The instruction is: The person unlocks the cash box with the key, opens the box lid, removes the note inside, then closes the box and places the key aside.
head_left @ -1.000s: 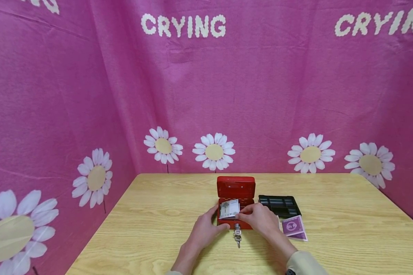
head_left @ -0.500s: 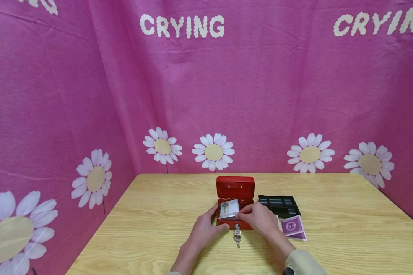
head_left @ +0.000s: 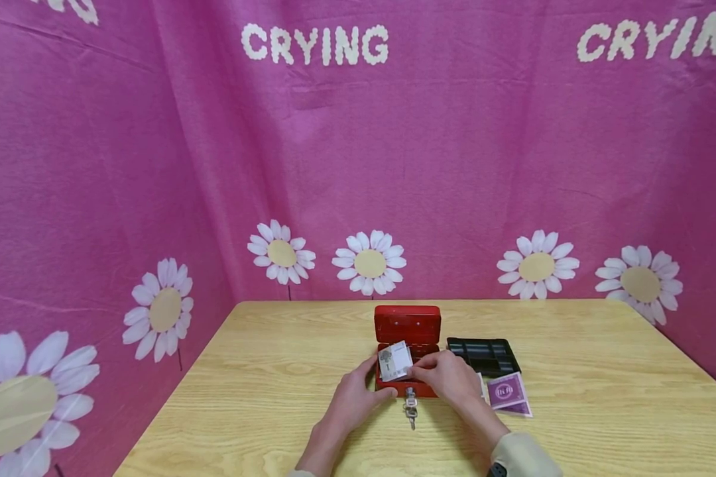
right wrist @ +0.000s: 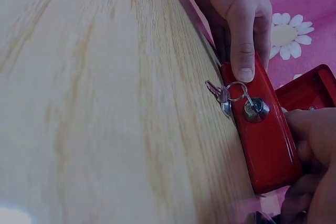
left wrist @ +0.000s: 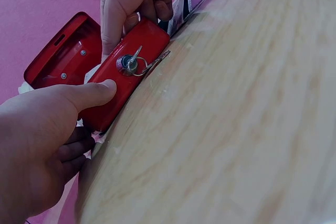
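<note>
note (head_left: 395, 361): in red box (head_left: 425, 389), left half, tilted, long axis unclear; lies left of right hand (head_left: 450, 377), the nearer, which pinches its near right corner. left hand (head_left: 355, 397): grips box's left end.

Cash box (right wrist: 270, 148): red. Banknote (head_left: 394, 360) in the box: white, grey print. Tray (head_left: 483, 358): black. Loose notes (head_left: 507, 392): purple, white-bordered. Worktop (head_left: 274, 371): pale wood-grain. Backdrop (head_left: 453, 152): magenta, white yellow-centred daisies (head_left: 370, 263).
</note>
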Available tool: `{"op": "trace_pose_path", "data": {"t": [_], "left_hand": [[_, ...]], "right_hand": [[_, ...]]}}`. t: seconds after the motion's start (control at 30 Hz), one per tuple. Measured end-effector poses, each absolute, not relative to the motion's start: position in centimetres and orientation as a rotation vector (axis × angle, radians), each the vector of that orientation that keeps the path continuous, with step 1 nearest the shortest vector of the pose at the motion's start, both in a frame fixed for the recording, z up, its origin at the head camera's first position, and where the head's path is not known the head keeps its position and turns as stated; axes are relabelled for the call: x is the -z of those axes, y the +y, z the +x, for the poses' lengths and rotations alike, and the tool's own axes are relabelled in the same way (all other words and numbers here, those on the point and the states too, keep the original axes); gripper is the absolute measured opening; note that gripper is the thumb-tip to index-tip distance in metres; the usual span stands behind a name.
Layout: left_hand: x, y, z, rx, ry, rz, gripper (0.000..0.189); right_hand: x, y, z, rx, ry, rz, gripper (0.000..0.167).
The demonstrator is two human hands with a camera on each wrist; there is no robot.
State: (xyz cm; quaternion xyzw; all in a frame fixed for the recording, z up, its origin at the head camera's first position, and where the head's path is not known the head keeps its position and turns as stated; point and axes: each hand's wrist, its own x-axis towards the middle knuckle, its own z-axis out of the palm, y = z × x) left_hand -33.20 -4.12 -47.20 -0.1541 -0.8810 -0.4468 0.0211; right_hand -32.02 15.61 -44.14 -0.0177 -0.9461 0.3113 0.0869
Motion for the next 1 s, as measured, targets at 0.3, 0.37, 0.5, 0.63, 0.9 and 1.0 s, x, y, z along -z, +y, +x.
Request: {"op": "trace_pose_path", "data": {"t": [0.3,0.37,0.5,0.63,0.9,1.0], "left_hand": [[47.1,-4.1,-33.3,1.388,-2.751,-0.427,0.08],[47.1,-4.0,-33.3,1.398,-2.758,-0.415,0.081],[47.1,-4.0,-33.1,1.399,-2.771,-0.399,0.08],[47.1,-3.9,-33.1,1.406,-2.763,-0.396,0.08],[47.1,-3.9,-33.2,1.396,-2.756,-0.427,0.081],[47.1,-4.0,-33.2,1.394,-2.755,-0.418,0.081]], "right_hand": [[44.1,16.2,-31.8,-1.126,-2.75,-0.016,0.015],[44.0,16.3,-31.7,-1.172,-2.736,-0.002,0.015],[43.7,16.6,-31.3,-1.251,-2.701,0.039,0.015],[43.1,17.0,-30.9,-1.384,-2.649,0.062,0.013],[42.3,18.0,-29.8,-1.477,-2.627,0.0,0.018],[41.9,18.4,-29.2,-1.474,-2.627,0.035,0.02]]}}
